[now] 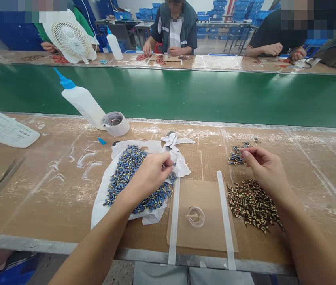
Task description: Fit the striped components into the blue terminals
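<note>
My left hand is over the right part of a heap of small blue and yellow pieces, spread on white paper. Its thumb and forefinger pinch a small blue piece. My right hand has its thumb and forefinger together beside a smaller cluster of blue and yellow pieces; whatever is between those fingertips is too small to make out. Below that hand lies a pile of dark brown and cream pieces. Between my arms, a small clear dish with a thin stick across it stands on a taped cardboard sheet.
A white squeeze bottle with a blue nozzle stands beside a tape roll. Tweezers lie at left, near another white bottle. A green conveyor belt crosses behind the table. Several people sit across it, near a white fan.
</note>
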A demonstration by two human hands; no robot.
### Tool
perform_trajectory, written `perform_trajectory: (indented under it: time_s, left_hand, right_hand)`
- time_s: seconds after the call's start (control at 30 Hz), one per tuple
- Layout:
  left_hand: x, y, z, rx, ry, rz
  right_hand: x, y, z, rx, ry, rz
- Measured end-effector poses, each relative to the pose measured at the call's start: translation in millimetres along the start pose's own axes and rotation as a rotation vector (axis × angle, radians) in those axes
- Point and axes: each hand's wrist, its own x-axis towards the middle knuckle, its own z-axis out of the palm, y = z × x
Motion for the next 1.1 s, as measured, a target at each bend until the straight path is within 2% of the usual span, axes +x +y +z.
perform_trajectory:
  time_s: [0.07, 0.17, 0.27, 0.4, 0.57, 0.67, 0.83, 1.1]
  left_hand:
    - [-1, 4, 7.6, -0.028, -0.005, 0.025]
    - [-2, 13, 17.9, -0.054, -0.008, 0.057]
    - [-4, 21, 25.0, -0.168, -0.065, 0.049]
    - [-5, 27, 30.6, -0.376, -0.139, 0.066]
    - [-5, 24, 33.9, -0.262, -0.146, 0.137]
    - [-5, 22, 35.8, -0.209, -0.141, 0.173]
    - [-4, 21, 38.3, -0.221, -0.129, 0.164]
    - [-3, 19, 40.8, -0.270, -0.156, 0.114]
  right_hand:
    - [-8, -10, 3, 0.076, -0.086, -0.008]
    - [-27, -30, 13, 0.150, -0.318, -0.033]
    - [-44, -44, 28, 0.153, -0.490, -0.077]
    - [-50, -47, 40, 0.099, -0.551, -0.132]
    - [-48, -45, 40, 0.069, -0.603, -0.161]
    - [-54, -50, 42, 0.050, -0.688, -0.232]
    - [-69, -58, 51, 0.072, -0.851, -0.341]
    - [-80, -64, 64, 0.045, -0.902, -0.441]
